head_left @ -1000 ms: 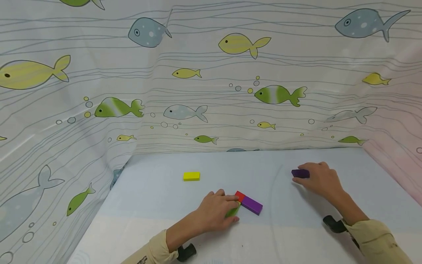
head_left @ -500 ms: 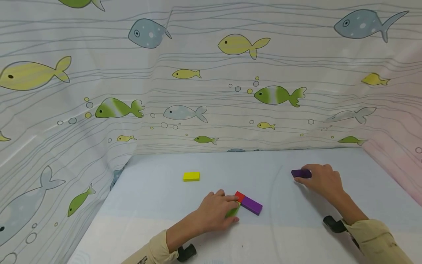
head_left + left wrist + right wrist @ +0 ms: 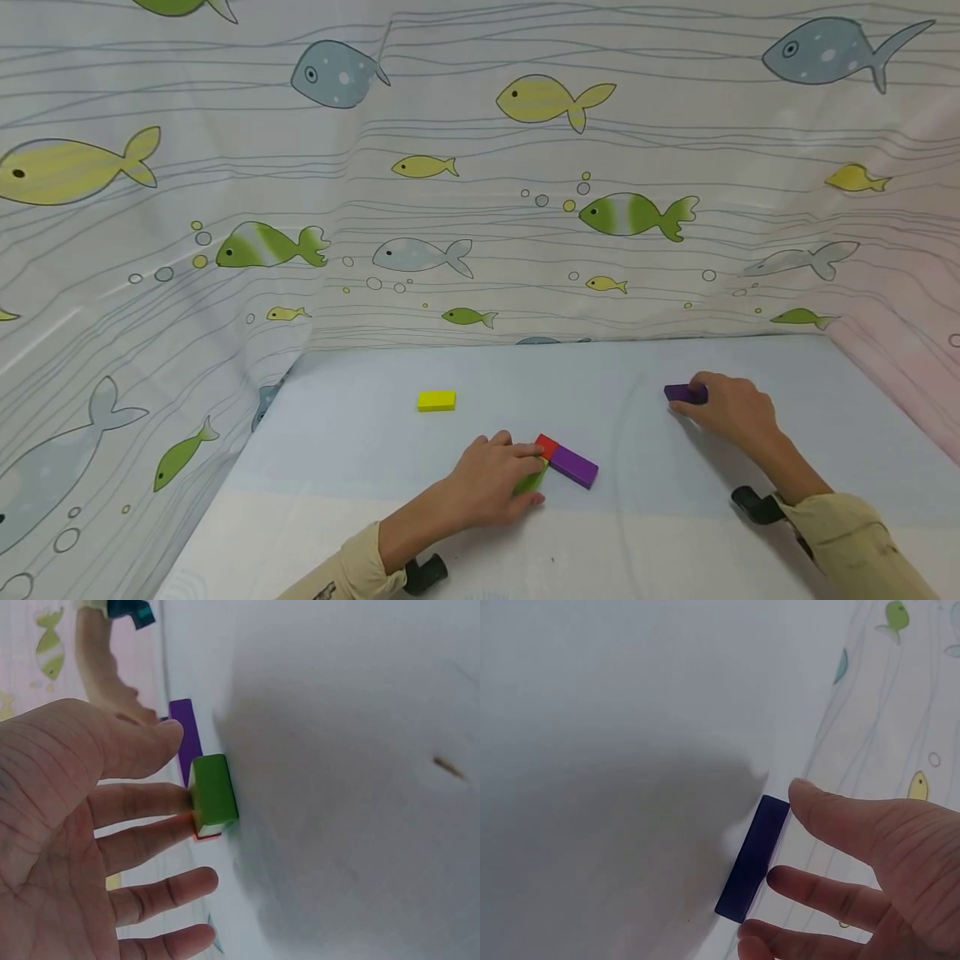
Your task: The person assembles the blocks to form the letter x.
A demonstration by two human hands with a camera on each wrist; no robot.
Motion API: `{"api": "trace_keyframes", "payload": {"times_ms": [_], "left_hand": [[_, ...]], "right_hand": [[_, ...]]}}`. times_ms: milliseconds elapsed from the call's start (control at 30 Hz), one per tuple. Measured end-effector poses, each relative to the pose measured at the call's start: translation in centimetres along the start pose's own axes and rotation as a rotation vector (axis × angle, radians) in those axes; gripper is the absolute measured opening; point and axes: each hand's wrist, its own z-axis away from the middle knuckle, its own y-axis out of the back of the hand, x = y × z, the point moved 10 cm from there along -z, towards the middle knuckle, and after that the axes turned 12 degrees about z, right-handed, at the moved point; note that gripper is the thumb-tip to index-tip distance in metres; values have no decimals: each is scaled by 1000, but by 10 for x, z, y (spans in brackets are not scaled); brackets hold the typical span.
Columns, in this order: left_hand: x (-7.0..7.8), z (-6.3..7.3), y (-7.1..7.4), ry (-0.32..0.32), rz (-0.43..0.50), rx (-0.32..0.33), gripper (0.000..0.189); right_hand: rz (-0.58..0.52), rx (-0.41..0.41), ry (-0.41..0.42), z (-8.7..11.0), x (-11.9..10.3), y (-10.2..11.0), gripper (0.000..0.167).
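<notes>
In the head view my left hand (image 3: 486, 482) rests at the middle of the table, its fingers nearly straight. Two fingertips touch a green block (image 3: 215, 791) and a small red block (image 3: 547, 447); the thumb stays off to the near side. A long purple block (image 3: 574, 467) lies slanting against the red one. Much of the green block is covered by fingers in the head view. Farther back on the right, my right hand (image 3: 731, 410) holds a dark purple block (image 3: 754, 859) between thumb and fingers, close over the table.
A yellow block (image 3: 437, 401) lies alone at the back left of the white table (image 3: 360, 450). Behind and to the left rises a fish-patterned curtain (image 3: 480, 208), meeting the table's back edge. Dark wrist mounts (image 3: 425, 575) stick out below the sleeves.
My right hand has shifted slightly to the right along the dark purple block, showing more of its left end. The left hand and the other blocks stay put.
</notes>
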Motion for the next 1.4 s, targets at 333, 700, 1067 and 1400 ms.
{"api": "trace_keyframes", "payload": {"times_ms": [333,700,1067,1400], "left_hand": [[-2,0,-1,20,-9,-13,39],[0,0,0,8,-26,-10,38],[0,0,1,13,-22,-16,38],[0,1,0,-10,-42,5,36]], "right_hand": [[2,-36,-30,-6,-5,-3,41],[9,-58,-45,-8,-4,-5,41],[5,-46,-57,-8,-1,-5,44],[-23,-55,-66,-6,0,-4,45]]}}
